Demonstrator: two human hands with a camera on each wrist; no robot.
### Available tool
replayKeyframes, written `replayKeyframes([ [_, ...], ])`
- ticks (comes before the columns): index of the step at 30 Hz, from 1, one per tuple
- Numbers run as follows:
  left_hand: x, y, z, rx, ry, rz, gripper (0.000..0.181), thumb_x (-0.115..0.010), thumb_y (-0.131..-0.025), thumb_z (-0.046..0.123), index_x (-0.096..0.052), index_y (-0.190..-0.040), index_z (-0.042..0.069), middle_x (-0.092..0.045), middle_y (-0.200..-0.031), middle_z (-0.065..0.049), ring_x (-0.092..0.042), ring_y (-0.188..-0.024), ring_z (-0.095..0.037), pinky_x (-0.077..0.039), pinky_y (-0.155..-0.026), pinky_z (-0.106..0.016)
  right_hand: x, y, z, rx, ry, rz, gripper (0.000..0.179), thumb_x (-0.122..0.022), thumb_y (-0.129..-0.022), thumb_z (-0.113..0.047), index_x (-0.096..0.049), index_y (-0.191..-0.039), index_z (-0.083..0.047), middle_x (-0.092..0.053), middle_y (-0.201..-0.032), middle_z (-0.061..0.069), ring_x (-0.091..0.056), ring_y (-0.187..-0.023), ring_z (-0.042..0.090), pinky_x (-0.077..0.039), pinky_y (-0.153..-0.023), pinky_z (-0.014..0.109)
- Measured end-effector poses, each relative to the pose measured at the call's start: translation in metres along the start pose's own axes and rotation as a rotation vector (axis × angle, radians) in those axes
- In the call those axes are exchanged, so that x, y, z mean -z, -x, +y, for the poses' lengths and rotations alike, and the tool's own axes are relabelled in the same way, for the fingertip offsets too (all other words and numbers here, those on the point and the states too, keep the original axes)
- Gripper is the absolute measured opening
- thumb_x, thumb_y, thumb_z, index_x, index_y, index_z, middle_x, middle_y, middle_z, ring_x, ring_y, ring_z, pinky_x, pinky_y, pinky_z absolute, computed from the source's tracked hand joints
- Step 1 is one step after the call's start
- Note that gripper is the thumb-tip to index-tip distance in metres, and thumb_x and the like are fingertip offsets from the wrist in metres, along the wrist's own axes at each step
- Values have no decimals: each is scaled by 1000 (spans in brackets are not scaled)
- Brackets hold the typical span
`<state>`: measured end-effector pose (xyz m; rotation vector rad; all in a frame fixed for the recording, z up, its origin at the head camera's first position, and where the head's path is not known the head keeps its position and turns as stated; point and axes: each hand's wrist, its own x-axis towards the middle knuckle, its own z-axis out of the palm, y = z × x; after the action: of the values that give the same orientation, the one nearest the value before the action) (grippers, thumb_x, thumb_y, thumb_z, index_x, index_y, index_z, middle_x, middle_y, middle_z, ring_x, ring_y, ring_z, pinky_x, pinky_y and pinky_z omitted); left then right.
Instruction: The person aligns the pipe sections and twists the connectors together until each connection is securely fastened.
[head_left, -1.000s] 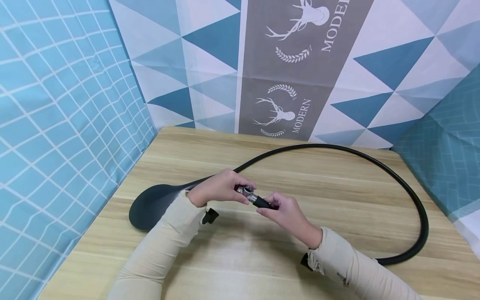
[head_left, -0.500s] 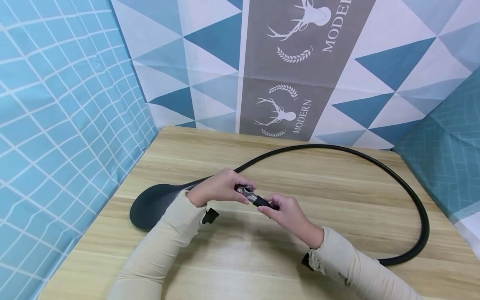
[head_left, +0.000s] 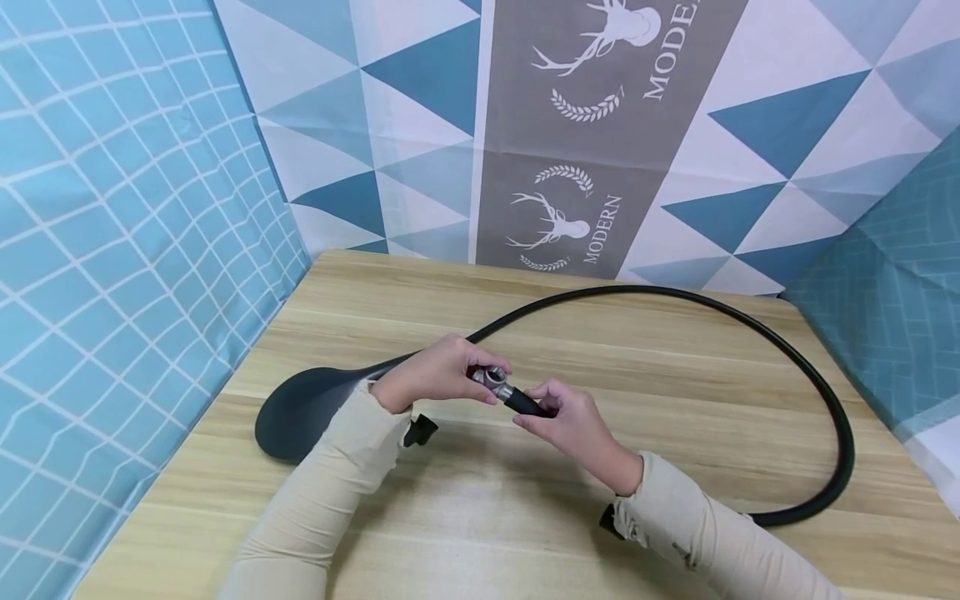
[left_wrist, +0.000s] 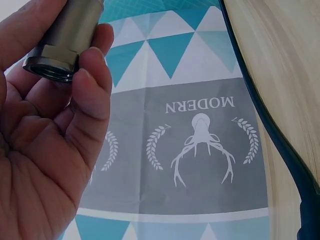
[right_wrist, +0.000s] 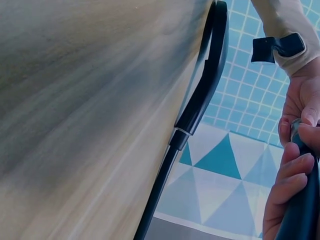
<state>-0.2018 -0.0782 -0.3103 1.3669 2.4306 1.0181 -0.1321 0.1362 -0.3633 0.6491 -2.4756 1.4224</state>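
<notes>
My left hand [head_left: 442, 373] holds a shiny metal fitting [head_left: 491, 377] between thumb and fingers, above the middle of the table. In the left wrist view the fitting [left_wrist: 75, 35] is a cylinder with an open end facing down. My right hand [head_left: 566, 417] grips the end of a black shower hose [head_left: 525, 402], whose silver collar meets the fitting. How far the two are joined cannot be told. A black shower head [head_left: 307, 412] lies at the left, partly behind my left sleeve. Its handle [right_wrist: 200, 100] and the connected hose show in the right wrist view.
The hose [head_left: 750, 321] makes a wide loop across the back and right of the wooden table [head_left: 480, 533]. A patterned cloth [head_left: 423, 125] hangs behind it, and a blue gridded cloth [head_left: 127, 208] along the left. A black device [head_left: 420, 430] sits at the left wrist.
The metal fitting appears slightly turned, its round opening showing more plainly from above. Both hands remain nearly in place, and the shower head and hose loop stay where they lie.
</notes>
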Motion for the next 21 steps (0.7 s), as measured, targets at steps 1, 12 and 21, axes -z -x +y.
replayKeyframes([
  [1, 0, 0, -1, -1, -1, 2, 29, -80, -79, 6, -72, -107, 2, -73, -90, -5, -54, -67, -1, -48, -62, -20, 0, -1, 0, -5, -12, -1, 21, -80, -73, 6, -65, -88, 5, -71, -75, 15, -62, -65, 4, -51, -54, 23],
  [12, 7, 0, -2, -8, -6, 11, 33, -78, -81, 6, -70, -112, -2, -73, -98, -11, -56, -69, -4, -48, -63, -21, 6, -8, -5, -106, -90, -13, 20, -78, -75, 5, -71, -92, 10, -72, -82, 21, -56, -58, 0, -45, -47, 21],
  [21, 6, 2, -4, 12, 3, 50, 32, -77, -81, 3, -69, -111, -3, -72, -97, -12, -56, -70, -6, -48, -63, -21, 10, -16, -6, -223, -122, -80, 26, -78, -78, 1, -70, -100, 11, -69, -70, 14, -44, -46, 6, -36, -43, 21],
])
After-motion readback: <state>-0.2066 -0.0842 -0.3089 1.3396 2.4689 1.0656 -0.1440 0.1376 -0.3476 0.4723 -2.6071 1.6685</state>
